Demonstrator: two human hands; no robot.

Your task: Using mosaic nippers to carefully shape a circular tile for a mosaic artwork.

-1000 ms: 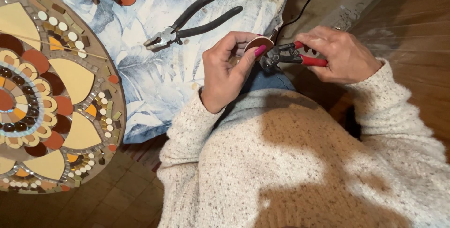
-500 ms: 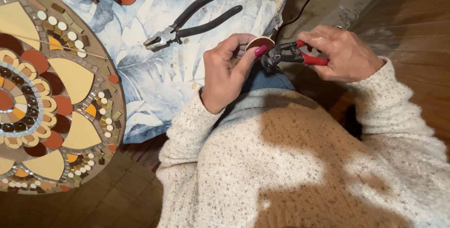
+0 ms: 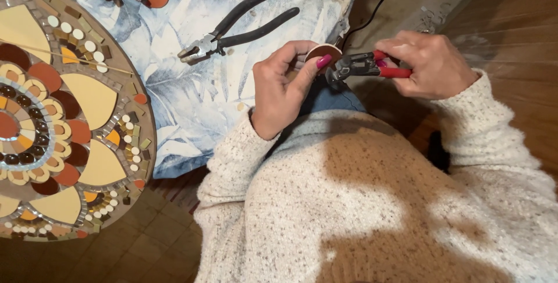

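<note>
Head view: the left hand (image 3: 285, 88) pinches a small brown round tile (image 3: 323, 52) between thumb and fingers, closed on it just right of the black pliers (image 3: 238, 24) lying on the leaf-print cloth (image 3: 192, 91). The right hand (image 3: 430, 65) grips the red-handled nippers (image 3: 363, 66), whose jaws meet the tile's edge. Over the last second the tile and nippers have barely shifted, so the nipping looks not yet done. The round mosaic (image 3: 58, 108) lies well left of the pliers.
</note>
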